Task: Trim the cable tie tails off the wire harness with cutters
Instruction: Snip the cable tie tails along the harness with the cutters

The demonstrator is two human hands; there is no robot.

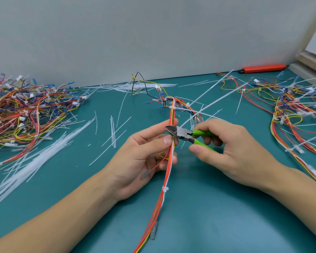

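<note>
The right hand [232, 150] wraps its grip round the green handles of the cutters [186, 135], whose blades are parted at the wire harness [169, 161]. Just left of them, the left hand [144, 156] pinches that red, yellow and white bundle between thumb and forefinger, holding it upright above the teal worktop [217, 207]. Below this grip a white cable tie [165, 189] rings the bundle. Farther left lie loose cut tails [26, 167] and a harness heap [26, 110]; far right sprawls another pile [295, 110], untrimmed ties jutting out.
</note>
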